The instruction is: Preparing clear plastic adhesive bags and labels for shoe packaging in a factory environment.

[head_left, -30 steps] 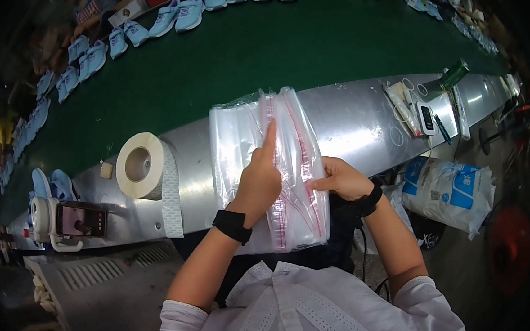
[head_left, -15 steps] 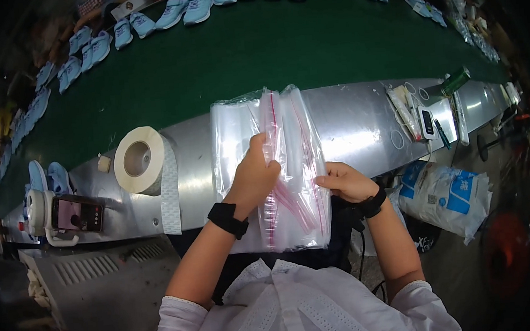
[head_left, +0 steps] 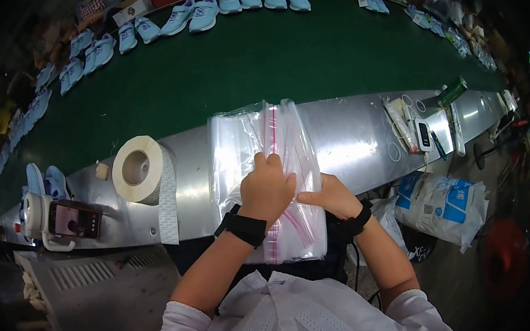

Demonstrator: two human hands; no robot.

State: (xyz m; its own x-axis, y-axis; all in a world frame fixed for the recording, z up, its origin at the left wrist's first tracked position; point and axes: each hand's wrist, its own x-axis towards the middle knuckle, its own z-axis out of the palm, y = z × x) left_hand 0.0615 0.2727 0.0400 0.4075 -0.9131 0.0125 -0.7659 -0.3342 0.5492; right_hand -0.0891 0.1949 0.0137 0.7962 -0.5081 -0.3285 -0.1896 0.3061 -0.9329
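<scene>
two bare hands are on a set of clear plastic bags (head_left: pixel 230 152), which lies at twelve o'clock from your chest. the bags overlap on a steel table (head_left: pixel 352 130), pink strips (head_left: pixel 273 130) running lengthwise along them; their near edge juts past the table toward you, and their far edge touches a green surface (head_left: pixel 208 76).

your left hand (head_left: pixel 267 190) sits over the middle of the bags, back upward, fingers curled in; whether it grasps any film, you cannot tell. your right hand (head_left: pixel 333 196) is at their three o'clock edge, thumb lying across the film; its fingers are partly hidden, so you cannot tell if it pinches. each wrist wears a black band (head_left: pixel 247 229).

with the bags as the clock's centre, a wide white roll (head_left: pixel 129 192) stands near nine o'clock, its loose strip trailing toward you. farther out that way, a phone (head_left: pixel 75 219) leans in a white holder (head_left: pixel 34 215). light blue shoes (head_left: pixel 204 14) arc from ten to two. a green can (head_left: pixel 453 91) lies near two, and a blue-and-white sack (head_left: pixel 442 204) is just past three.
</scene>
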